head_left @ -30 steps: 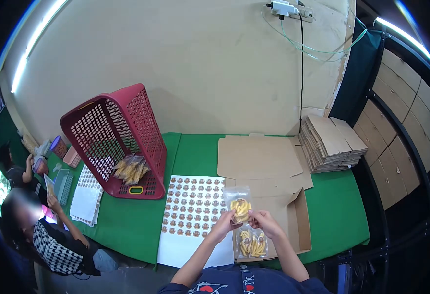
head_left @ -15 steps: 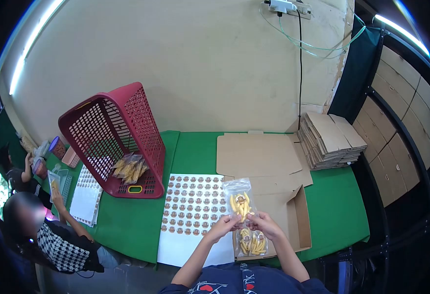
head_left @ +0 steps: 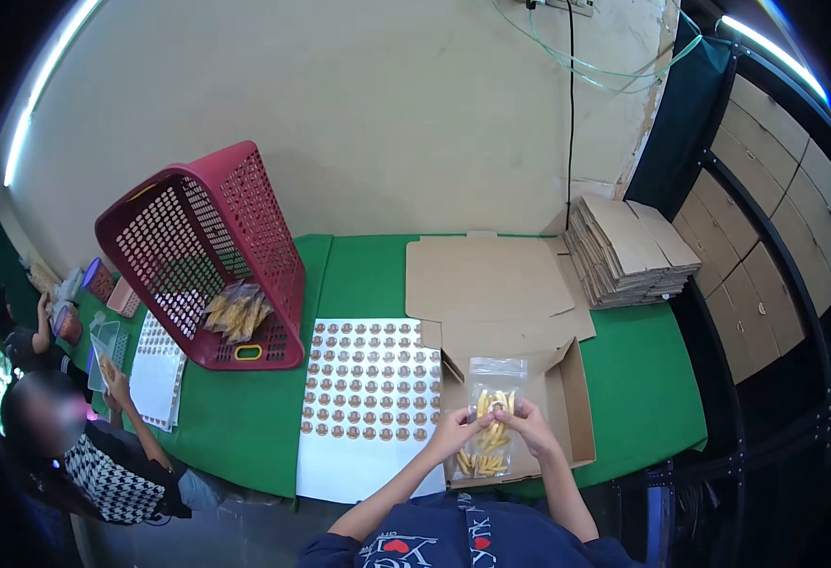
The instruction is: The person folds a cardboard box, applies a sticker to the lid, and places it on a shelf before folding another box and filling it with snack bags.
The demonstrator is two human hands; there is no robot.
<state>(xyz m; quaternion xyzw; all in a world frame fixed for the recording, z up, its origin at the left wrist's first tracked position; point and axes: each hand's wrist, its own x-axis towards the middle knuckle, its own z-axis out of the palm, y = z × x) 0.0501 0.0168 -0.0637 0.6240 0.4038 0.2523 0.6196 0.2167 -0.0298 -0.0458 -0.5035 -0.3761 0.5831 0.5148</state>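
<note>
Left hand (head_left: 455, 435) and right hand (head_left: 536, 433) pinch the clear pouch (head_left: 498, 386), now shifted rightward over the box (head_left: 580, 407)

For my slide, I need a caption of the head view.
Left hand and right hand hold a pouch of yellow sticks over an open cardboard box, beside a sticker sheet.
</note>
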